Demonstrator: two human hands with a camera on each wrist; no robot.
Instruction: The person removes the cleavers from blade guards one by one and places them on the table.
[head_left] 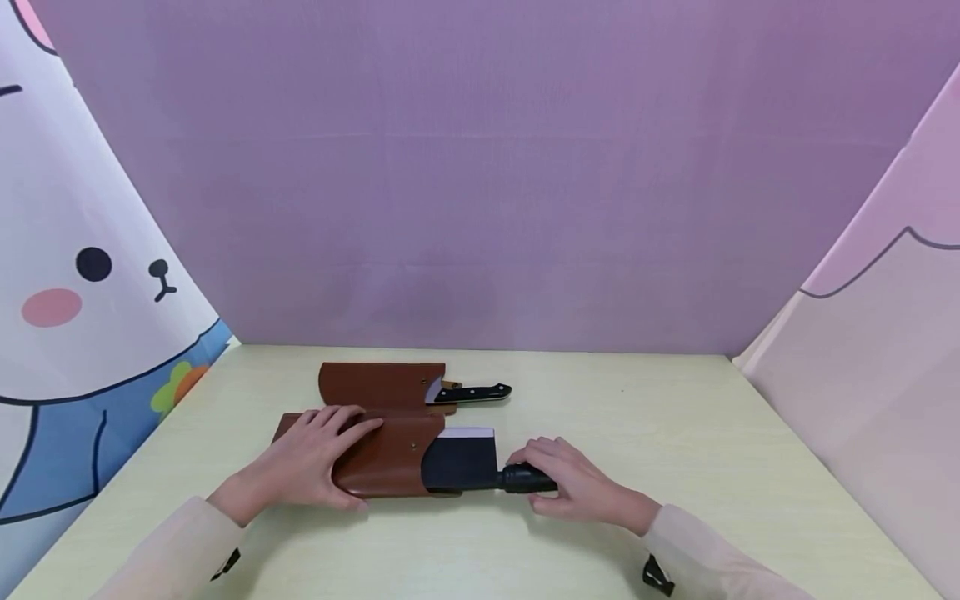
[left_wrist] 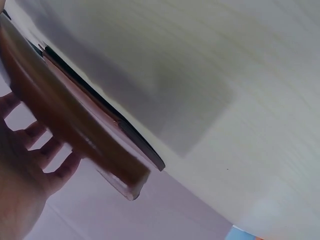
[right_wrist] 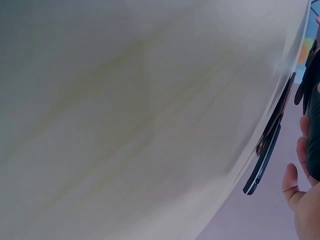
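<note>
Pale wood-look surface (head_left: 712,433), plain purple backdrop (head_left: 480,183) behind it, cartoon panel (head_left: 90,342) on the left, pink-and-whitish panel (head_left: 870,350) on the right. Everything handled sits near the middle of the surface.

Cleaver (head_left: 465,462): lies crosswise in front of the person, blade partly inside a brown leather sheath (head_left: 390,458), the rest of the dark blade showing at the sheath's right end. Bright strip, presumably the cutting edge, faces away from the person; handle points right.

Right hand (head_left: 573,483): fingers closed around the black handle, thumb on the near side. Probably held there for control and to keep the fingers off the blade.

Left hand (head_left: 311,458): spans the sheath toward its left end, fingers bent over the top toward the far edge, thumb at the near edge. Spread only about as wide as the sheath; likely steadies it while the other hand has the handle. Left wrist view agrees: fingers bear on the leather. Exact thumb contact: can't tell.

Second brown sheath (head_left: 375,383): just beyond the first, parallel, hands off. Smaller knife (head_left: 476,393) sits in it, handle and a bit of blade out to the right. Set farther back, perhaps to leave working room. Whether the sheaths touch: can't tell.
</note>
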